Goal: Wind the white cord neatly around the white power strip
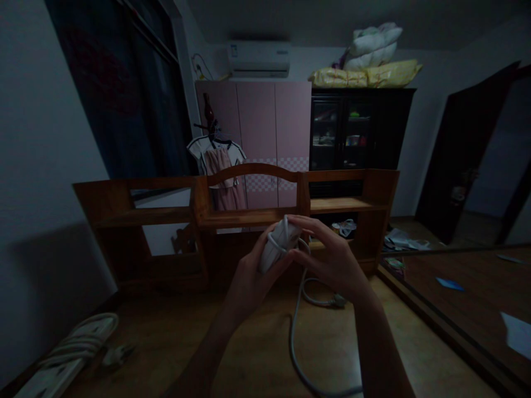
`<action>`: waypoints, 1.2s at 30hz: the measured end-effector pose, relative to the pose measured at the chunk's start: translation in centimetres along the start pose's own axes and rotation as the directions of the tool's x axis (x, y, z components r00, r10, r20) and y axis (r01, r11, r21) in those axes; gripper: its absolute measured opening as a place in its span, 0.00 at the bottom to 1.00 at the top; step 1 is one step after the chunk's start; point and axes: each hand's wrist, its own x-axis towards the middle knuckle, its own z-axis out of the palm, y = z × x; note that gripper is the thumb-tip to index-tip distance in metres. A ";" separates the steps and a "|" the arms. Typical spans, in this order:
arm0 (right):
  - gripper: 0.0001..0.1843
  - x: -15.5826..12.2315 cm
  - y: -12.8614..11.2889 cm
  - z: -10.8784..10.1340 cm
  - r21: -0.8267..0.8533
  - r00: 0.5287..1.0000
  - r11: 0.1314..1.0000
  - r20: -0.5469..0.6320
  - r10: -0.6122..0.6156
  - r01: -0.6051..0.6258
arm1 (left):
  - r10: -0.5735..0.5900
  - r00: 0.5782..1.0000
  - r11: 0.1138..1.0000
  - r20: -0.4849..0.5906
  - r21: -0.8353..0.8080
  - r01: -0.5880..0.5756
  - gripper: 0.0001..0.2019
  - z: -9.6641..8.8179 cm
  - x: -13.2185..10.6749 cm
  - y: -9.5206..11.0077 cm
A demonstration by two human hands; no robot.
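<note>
A white power strip (pixel 269 258) is held up in front of me, with some of its cord wound around it. My left hand (pixel 249 282) is closed around the strip's near end and side. My right hand (pixel 334 257) curls over the far end, fingertips pressing on the wound cord against the strip. From there the loose grey-white cord (pixel 293 337) hangs to the wooden tabletop and curves toward the right forearm. The plug (pixel 339 300) lies on the tabletop, beyond my right wrist. Parts of the fingers hide where the cord crosses the strip.
Another power strip (pixel 62 365) with a wrapped cord lies at the lower left, with a plug (pixel 118 355) beside it. A wooden shelf unit (pixel 249 219) stands along the back of the tabletop (pixel 249 354). Papers (pixel 516 331) lie on the brown surface at right.
</note>
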 end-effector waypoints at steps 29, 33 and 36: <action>0.25 0.1 2.1 2.5 0.122 0.967 0.960 0.062 0.248 -0.254 | -0.192 0.969 0.814 0.155 -0.526 0.245 0.23 -1.4 0.0 -1.8; 0.15 -0.1 2.6 2.5 -0.036 0.973 0.974 0.050 0.227 -0.226 | -0.180 0.982 0.802 0.048 -0.571 0.175 0.22 -2.1 0.5 -1.9; 0.12 -0.3 2.6 2.7 -0.138 0.976 0.966 -0.012 0.219 -0.218 | -0.201 0.980 0.822 0.004 -0.543 0.171 0.22 -2.3 0.8 -2.2</action>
